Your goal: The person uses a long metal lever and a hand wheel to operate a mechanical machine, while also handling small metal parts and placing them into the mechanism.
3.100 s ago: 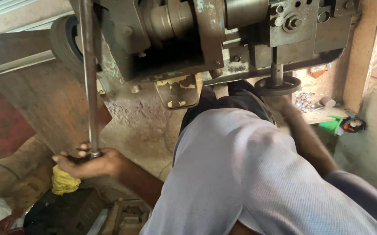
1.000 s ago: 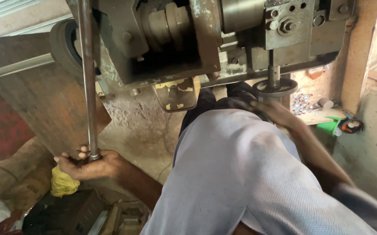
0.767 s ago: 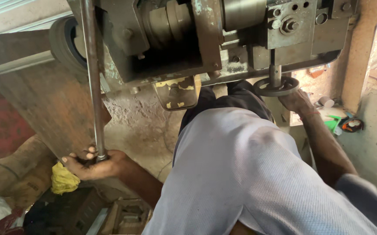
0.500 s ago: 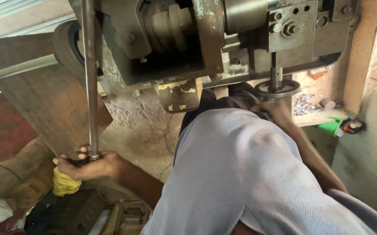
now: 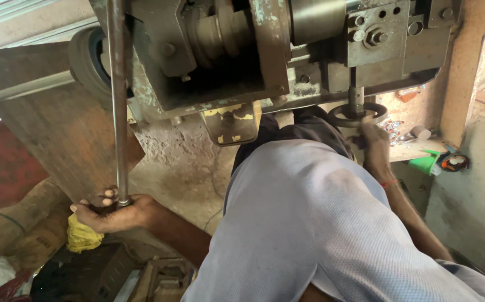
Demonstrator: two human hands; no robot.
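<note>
A long steel lever rod hangs down from a worn grey machine. My left hand is closed around the rod's lower end, palm up. My right hand reaches up to a small dark handwheel under the machine's right side and grips its rim. My body in a light grey shirt fills the middle and hides the lower part of the machine.
A brown metal plate leans at the left with a yellow rag below it. Sacks lie at the lower left. A green object and small parts rest on a ledge at right, beside a concrete wall.
My left hand swung the rod's lower end slightly right and back left. My right hand stays at the handwheel, shifting a little on its rim.
</note>
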